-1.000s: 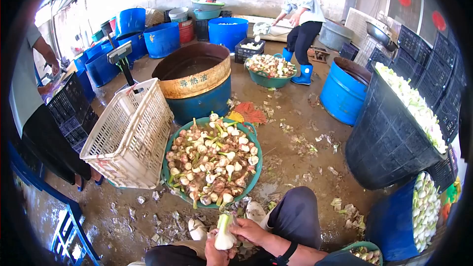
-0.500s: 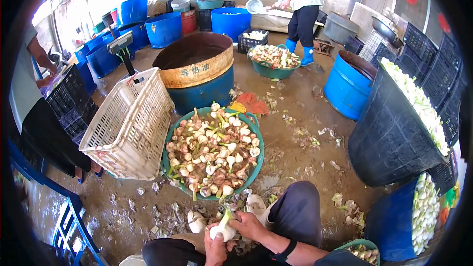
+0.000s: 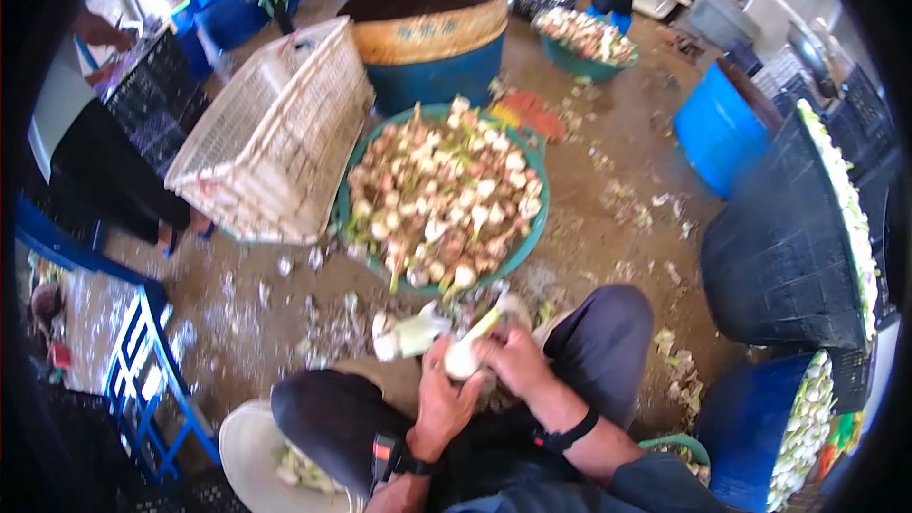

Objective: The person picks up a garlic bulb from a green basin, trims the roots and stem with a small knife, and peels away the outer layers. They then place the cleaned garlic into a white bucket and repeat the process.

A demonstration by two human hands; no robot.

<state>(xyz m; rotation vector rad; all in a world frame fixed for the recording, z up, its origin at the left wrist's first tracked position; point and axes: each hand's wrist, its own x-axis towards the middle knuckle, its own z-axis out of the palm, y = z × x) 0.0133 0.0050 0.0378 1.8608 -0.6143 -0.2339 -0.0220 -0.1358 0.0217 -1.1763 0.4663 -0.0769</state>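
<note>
My left hand [image 3: 445, 401] is closed around a white garlic bulb [image 3: 463, 360], with the thumb side against it. A pale green stem [image 3: 487, 322] rises from the bulb, tilted up and right. Against the bulb's right side, the fingers of my right hand [image 3: 521, 361] are curled; whether they also hold a small tool is hidden. Both hands are between my knees. Just beyond my feet stands a green tub [image 3: 541, 228] heaped with untrimmed garlic [image 3: 442, 195]. Below my left knee, a white bucket [image 3: 245, 446] contains pale pieces, blurred.
A white plastic crate [image 3: 275, 142] stands left of the tub, beside a rusty-rimmed drum [image 3: 427, 47]. On the right are a black bin [image 3: 788, 237] and a blue barrel [image 3: 750, 427] of cleaned garlic. Peelings [image 3: 328, 323] litter the wet floor. Another person's legs [image 3: 109, 171] are at left.
My view has tilted downward, so the scene sits higher and the white bucket shows. Both hands still hold the garlic bulb, its stem now leaning further right. The far person's upper body is out of view.
</note>
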